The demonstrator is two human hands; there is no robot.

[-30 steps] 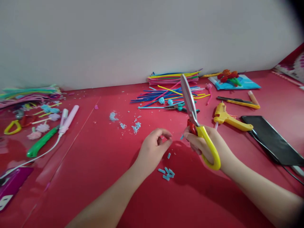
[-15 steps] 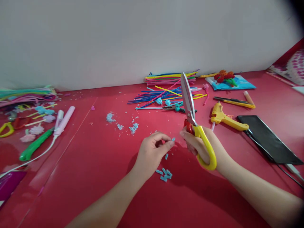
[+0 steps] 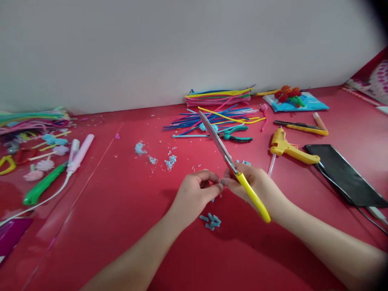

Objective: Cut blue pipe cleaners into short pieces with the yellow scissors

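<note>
My left hand (image 3: 195, 194) is closed in a pinch on a tiny light-blue fuzzy piece (image 3: 223, 182), apparently a snippet of pipe cleaner. The fingertips of my right hand (image 3: 262, 186) meet it at the same piece. Hooked in my right hand is a pair of scissors (image 3: 254, 197) with a yellow handle; its closed-looking blades point up and away to the left. Below the hands lies a small pile of cut blue pieces (image 3: 209, 226). More blue pieces (image 3: 246, 163) lie just behind my right hand, partly hidden by it.
Pipe cleaners (image 3: 218, 99) and green-handled pliers (image 3: 239, 139) lie toward the wall. On the right are a yellow glue gun (image 3: 294, 153), a utility knife (image 3: 306, 128) and a black phone (image 3: 342, 173). Blue fluff (image 3: 170, 162) is scattered centre-left. A pink corded tool (image 3: 83, 151) lies left.
My right hand has moved left to meet my left fingertips at the blue piece. The scissors have tilted further left, their blades now looking closed and seen edge-on.
</note>
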